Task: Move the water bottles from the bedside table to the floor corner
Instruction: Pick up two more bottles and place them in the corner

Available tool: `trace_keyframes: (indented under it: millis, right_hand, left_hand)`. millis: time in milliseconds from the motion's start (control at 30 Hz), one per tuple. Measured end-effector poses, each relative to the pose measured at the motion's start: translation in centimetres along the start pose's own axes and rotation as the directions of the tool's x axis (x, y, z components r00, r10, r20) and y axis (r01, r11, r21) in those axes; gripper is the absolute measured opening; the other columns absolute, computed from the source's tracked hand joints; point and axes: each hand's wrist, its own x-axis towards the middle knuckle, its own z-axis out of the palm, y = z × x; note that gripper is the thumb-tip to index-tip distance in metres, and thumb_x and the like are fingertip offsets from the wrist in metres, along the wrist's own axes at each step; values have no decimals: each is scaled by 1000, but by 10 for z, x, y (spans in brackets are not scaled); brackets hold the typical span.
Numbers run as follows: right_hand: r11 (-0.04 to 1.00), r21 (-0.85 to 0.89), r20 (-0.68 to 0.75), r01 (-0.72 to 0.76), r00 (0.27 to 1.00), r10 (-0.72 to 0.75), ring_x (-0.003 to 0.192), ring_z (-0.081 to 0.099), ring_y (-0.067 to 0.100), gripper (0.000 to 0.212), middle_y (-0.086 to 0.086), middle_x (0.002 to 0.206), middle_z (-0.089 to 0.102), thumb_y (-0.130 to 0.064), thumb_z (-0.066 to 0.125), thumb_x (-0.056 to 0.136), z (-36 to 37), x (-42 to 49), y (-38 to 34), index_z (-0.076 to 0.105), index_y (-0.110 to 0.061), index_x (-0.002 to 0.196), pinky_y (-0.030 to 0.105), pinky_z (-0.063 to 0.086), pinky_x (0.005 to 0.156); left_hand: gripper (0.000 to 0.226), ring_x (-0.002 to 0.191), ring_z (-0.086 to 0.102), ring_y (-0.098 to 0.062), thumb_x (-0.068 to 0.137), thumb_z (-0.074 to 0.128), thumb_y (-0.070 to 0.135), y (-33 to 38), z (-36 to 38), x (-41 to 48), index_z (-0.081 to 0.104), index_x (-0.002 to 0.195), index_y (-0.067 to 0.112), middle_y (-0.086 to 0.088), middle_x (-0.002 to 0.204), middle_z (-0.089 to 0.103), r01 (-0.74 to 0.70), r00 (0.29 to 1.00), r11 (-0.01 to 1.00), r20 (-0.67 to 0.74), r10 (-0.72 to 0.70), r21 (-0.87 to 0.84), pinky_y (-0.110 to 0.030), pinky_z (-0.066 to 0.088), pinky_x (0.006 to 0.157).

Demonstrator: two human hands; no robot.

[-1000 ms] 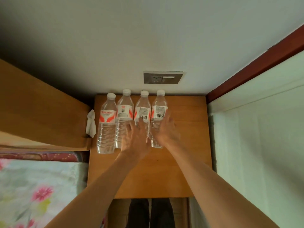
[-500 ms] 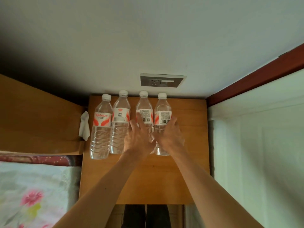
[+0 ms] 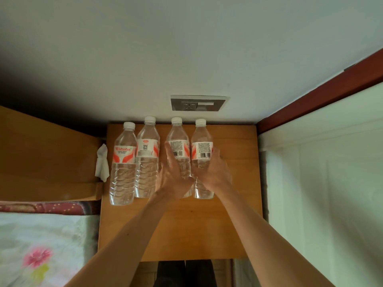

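Four clear plastic water bottles with white caps and red-and-white labels stand upright in a row along the back edge of a bare orange-brown wooden bedside table [image 3: 180, 228], directly below a grey wall socket plate [image 3: 198, 103] set in the white wall. Counting from the bed side of the table, the first bottle [image 3: 122, 168] shows a red brand name on its label, the second bottle [image 3: 146, 162] touches it and shows a small square code, the third bottle [image 3: 178, 146] shows a barcode, and the fourth bottle [image 3: 202, 148] also shows a barcode. Both bare forearms reach in over the table's front edge. The left hand [image 3: 173, 176] is spread wide with its fingers straight, its palm laid against the lower body of the third bottle and its fingertips up at the label; it sits between the second and third bottles and has not closed around either. The right hand [image 3: 211, 171] curls around the fourth bottle just under the label, thumb on the near side and fingers wrapping the far side, so it appears to grip that bottle, which rests on the table. A crumpled white tissue [image 3: 102, 162] hangs beside the table's left edge, against a wooden headboard [image 3: 47, 158]. A floral bedsheet [image 3: 41, 249] lies left of the table's front.
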Motion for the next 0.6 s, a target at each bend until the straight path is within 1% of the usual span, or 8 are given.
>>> trace_keyframes:
  millis: [167,267,333,367,400,467,500,600]
  right_hand:
    - [996,88,9,2,1000,-3,91,65,12,71,-11,105,63,-57,75,62,-8,-29,9,40,-32,118,38,59,72]
    - [994,95,-37,44,998,-41,92,59,6,74,-16,109,59,-66,72,61,-18,-52,5,45,-33,121,25,51,66]
    - [987,144,-74,75,995,-65,98,59,5,79,-19,108,58,-74,68,55,-28,-70,0,46,-35,121,27,53,71]
    - [982,165,-89,88,993,-74,100,60,5,80,-20,108,58,-76,67,54,-33,-80,-5,45,-37,120,28,55,73]
    - [977,185,-107,106,990,-87,100,61,5,79,-21,108,58,-77,67,54,-38,-90,-8,44,-38,119,28,56,74]
    - [961,236,-148,147,982,-115,99,62,4,84,-20,110,60,-84,65,54,-49,-111,-19,42,-40,122,26,54,76]
    - [950,269,-164,157,980,-116,100,62,4,86,-20,113,60,-87,63,54,-53,-120,-25,42,-41,123,26,53,79]
    - [902,383,-185,199,973,-136,97,62,0,78,-25,113,58,-77,68,58,-72,-147,-46,40,-45,124,24,51,83]
  left_hand:
    - [131,123,52,-33,75,76,23,11,-8,-22,-35,143,33,-13,157,25,-104,994,995,-42,104,-1,-42,45,96]
    - [136,107,63,-30,71,80,28,9,-21,-40,-36,140,39,-15,153,33,-162,985,987,-69,160,-21,-38,54,81]
    - [139,98,67,-21,68,82,31,9,-31,-54,-36,141,37,-15,153,34,-207,976,978,-67,206,-18,-31,53,79]
    - [139,99,66,-19,68,82,35,10,-37,-62,-36,141,36,-15,155,31,-217,974,976,-67,216,-17,-33,54,83]
    - [138,108,63,-22,67,81,39,13,-43,-71,-36,141,36,-14,156,29,-221,973,975,-77,219,-19,-39,54,89]
    - [133,134,45,-30,67,75,50,18,-58,-90,-35,142,36,-11,159,23,-238,965,971,-116,235,-16,-51,48,100]
    - [130,140,37,-30,68,71,59,20,-62,-97,-32,145,34,-9,160,20,-262,956,965,-140,257,-14,-52,46,102]
    - [122,138,40,-30,68,60,77,28,-85,-121,-24,148,37,-5,161,15,-261,956,963,-153,249,-63,-48,53,93]
